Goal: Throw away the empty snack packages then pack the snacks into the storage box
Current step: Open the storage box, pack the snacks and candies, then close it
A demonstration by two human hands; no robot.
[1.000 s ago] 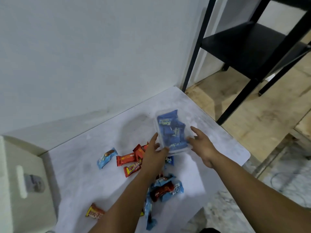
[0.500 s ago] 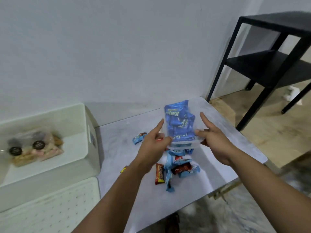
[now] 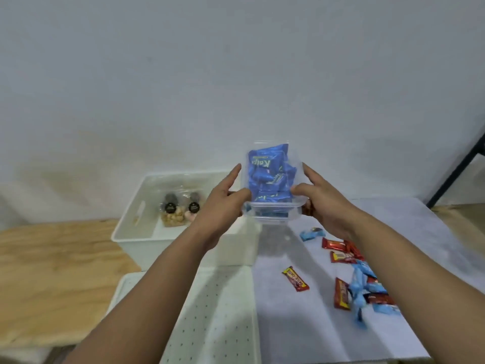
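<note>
Head view: snack tub (image 3: 273, 185) between hands (image 3: 273, 203)

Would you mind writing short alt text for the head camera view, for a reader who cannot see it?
Two hands, left hand and right hand, hold a clear plastic container of blue snack packets above the table. Behind it a white storage box holds bagged snacks; loose red and blue wrapped snacks lie on the white table to the right.

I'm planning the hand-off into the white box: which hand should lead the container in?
Left, probably. The left hand grips the clear container on the side nearest the white storage box; the right hand is farther away.
</note>
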